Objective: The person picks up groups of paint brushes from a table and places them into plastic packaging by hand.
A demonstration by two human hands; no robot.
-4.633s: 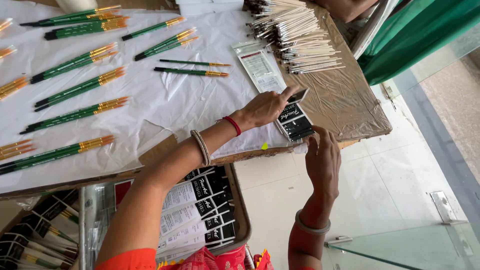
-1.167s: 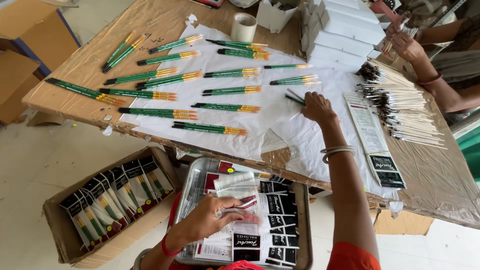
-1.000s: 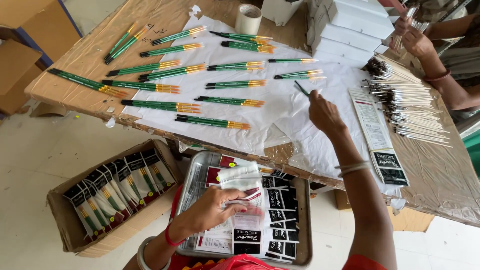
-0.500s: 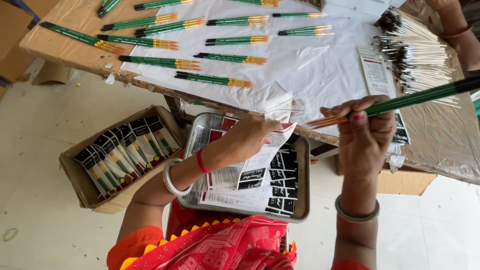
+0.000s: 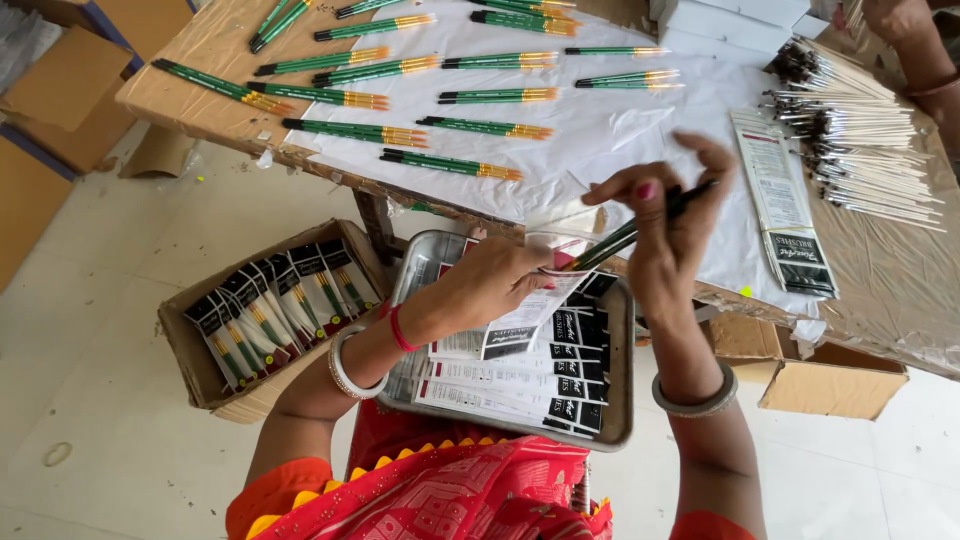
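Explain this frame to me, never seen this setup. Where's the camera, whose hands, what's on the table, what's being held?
There is no machine here: a person works with bare hands, and the one camera sits on their head, looking down.

The left hand holds a clear packet sleeve with a printed card over a metal tray stacked with more such cards. The right hand pinches a green-handled paintbrush, its end at the sleeve's mouth.

On the table, a white sheet carries rows of green brushes with gold ferrules. At right lies a pile of pale-handled brushes and a flat packet. On the floor, a cardboard box holds filled packets. Another person's arm shows at top right.
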